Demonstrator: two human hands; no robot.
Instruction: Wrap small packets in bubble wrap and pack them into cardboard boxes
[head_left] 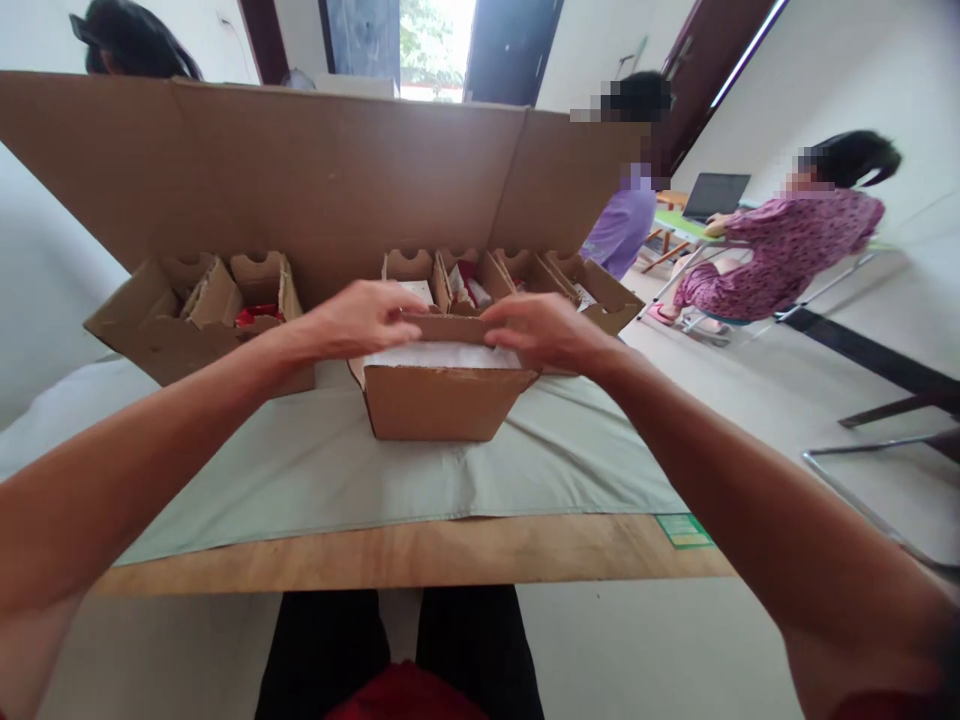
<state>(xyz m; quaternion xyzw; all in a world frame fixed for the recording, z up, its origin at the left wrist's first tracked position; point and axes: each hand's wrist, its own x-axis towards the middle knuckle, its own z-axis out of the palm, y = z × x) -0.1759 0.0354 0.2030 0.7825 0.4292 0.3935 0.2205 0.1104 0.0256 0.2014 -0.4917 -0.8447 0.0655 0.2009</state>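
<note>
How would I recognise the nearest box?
Find the cloth-covered table. Near its front edge sits a cardboard box, left hand and right hand at its far side. Unlike the boxes behind, it stands alone, white material across its top.

- A small brown cardboard box (435, 408), its front wall plain.
- It sits upright on the pale green cloth (420, 485), open at the top.
- White material (442, 356) shows inside, perhaps paper or plastic; I can't quite tell from here.
</note>
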